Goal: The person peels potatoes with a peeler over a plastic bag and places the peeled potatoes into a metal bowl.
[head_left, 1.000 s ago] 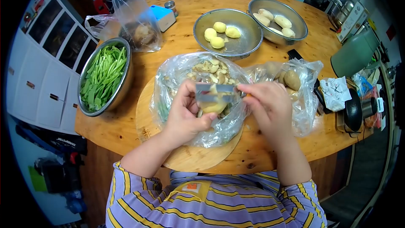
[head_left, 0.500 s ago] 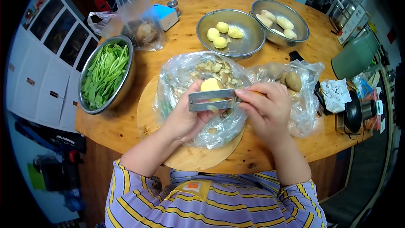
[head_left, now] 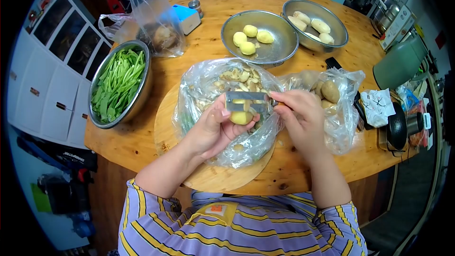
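My left hand (head_left: 208, 130) is closed around a yellow, mostly peeled potato (head_left: 241, 118) above an open plastic bag (head_left: 232, 154). In my right hand (head_left: 303, 116) is a peeler (head_left: 249, 96), gripped by its handle, which my fingers mostly hide. The peeler's wide metal frame lies across the top of the potato, and a pale strip of peel shows in it. Brown and pale peelings (head_left: 244, 77) fill the bag below. That bag rests on a round wooden board (head_left: 166, 132).
A colander (head_left: 284, 52) with several peeled potatoes stands ahead, beside a metal bowl (head_left: 339, 19) of long pale tubers. Unpeeled potatoes (head_left: 329, 91) sit in a plastic bag to the right. At left are a bowl of leafy greens (head_left: 118, 85), another bag (head_left: 175, 42) and a blue-white box (head_left: 188, 21).
The peeler has shifted slightly right and away from me. The potato now shows below the frame rather than mostly above it. Both hands keep their grip.
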Action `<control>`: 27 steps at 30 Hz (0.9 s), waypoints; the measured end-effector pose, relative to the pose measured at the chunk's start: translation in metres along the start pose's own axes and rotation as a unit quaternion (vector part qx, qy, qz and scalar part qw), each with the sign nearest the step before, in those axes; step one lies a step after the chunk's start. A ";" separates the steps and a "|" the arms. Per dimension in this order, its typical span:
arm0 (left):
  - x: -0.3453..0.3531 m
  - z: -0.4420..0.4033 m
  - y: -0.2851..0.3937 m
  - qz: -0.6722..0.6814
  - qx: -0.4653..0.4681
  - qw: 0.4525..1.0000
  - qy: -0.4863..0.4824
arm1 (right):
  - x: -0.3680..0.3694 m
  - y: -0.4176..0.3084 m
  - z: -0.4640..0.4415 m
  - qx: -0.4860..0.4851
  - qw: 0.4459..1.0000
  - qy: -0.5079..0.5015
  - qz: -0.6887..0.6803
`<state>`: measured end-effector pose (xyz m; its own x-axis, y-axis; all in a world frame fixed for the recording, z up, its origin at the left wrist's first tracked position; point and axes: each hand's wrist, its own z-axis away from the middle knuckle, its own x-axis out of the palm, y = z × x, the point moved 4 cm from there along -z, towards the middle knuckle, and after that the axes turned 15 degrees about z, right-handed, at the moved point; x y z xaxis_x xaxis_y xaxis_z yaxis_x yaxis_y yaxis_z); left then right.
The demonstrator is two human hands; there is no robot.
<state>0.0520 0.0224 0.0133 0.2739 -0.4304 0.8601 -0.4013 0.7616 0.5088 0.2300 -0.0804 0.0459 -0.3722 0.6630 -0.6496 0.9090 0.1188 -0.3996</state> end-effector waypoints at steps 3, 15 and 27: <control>-0.006 -0.005 0.001 0.016 -0.003 1.000 0.009 | 0.012 0.015 0.005 0.189 0.959 -0.126 -0.170; -0.012 -0.005 -0.001 0.036 -0.029 0.999 0.008 | 0.018 0.029 0.013 0.325 0.861 -0.221 -0.323; -0.006 -0.001 0.008 0.072 -0.003 0.996 -0.048 | 0.004 0.013 0.003 0.216 0.948 -0.113 -0.204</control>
<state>0.0482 0.0321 0.0125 0.1284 -0.3605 0.9239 -0.4251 0.8217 0.3797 0.2399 -0.0784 0.0363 -0.7519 0.4458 -0.4857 0.5362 -0.0150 -0.8440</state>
